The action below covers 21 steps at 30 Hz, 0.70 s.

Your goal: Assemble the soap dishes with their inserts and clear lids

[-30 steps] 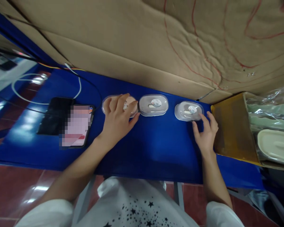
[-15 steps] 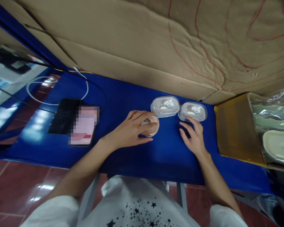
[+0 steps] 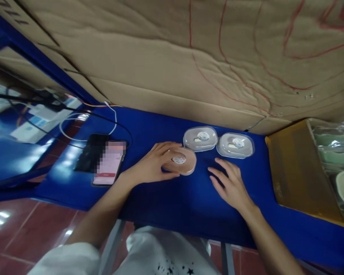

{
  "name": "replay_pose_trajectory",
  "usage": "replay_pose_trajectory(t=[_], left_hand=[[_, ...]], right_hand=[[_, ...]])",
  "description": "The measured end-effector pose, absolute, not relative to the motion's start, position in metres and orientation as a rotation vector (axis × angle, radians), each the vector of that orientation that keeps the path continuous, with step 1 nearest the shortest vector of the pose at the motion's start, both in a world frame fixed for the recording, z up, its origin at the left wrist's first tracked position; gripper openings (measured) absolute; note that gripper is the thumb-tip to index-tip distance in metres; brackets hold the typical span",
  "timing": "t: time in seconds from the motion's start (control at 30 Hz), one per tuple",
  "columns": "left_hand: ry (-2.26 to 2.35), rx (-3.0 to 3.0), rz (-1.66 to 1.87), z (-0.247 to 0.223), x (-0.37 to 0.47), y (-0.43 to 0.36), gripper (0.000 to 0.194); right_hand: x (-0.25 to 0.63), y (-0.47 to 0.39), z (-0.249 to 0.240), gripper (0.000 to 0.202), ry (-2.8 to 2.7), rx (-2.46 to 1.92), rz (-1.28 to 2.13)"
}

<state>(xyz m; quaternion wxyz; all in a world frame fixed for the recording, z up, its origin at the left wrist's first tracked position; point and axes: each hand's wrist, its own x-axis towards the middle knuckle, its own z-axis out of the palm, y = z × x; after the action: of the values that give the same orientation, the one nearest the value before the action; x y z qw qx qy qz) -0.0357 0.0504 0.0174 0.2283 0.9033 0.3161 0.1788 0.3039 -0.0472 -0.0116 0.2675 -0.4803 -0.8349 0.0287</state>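
Lying long axis sideways: peach container [image 3: 188, 163] | left hand [image 3: 150, 163] gripping | right hand [image 3: 231, 185] unclenched

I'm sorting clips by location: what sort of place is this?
Possibly a stockroom or workroom, though I can't be certain: a blue table, three labelled containers and an open cardboard box of plastic-wrapped goods suggest it.

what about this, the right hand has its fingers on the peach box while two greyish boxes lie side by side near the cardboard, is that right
Not quite: the head view shows the left hand with its fingers on the peach box, not the right. The two greyish boxes do lie side by side near the cardboard.
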Motion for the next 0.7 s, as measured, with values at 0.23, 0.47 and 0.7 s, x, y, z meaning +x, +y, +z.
replay_pose_trajectory(t=[0.23,0.47,0.7], left_hand=[[0.829,2.485,0.416,0.019,-0.031,0.042,0.063],[0.738,2.500,0.422,0.028,-0.030,0.034,0.070],[1.085,2.584,0.603,0.031,-0.052,0.053,0.059]], right_hand=[[0.293,-0.041,-0.022,0.035,-2.231,-1.255,0.189],[0.296,-0.038,-0.025,0.029,-2.183,-1.256,0.221],[0.269,-0.040,-0.003,0.041,-2.306,-1.158,0.155]])
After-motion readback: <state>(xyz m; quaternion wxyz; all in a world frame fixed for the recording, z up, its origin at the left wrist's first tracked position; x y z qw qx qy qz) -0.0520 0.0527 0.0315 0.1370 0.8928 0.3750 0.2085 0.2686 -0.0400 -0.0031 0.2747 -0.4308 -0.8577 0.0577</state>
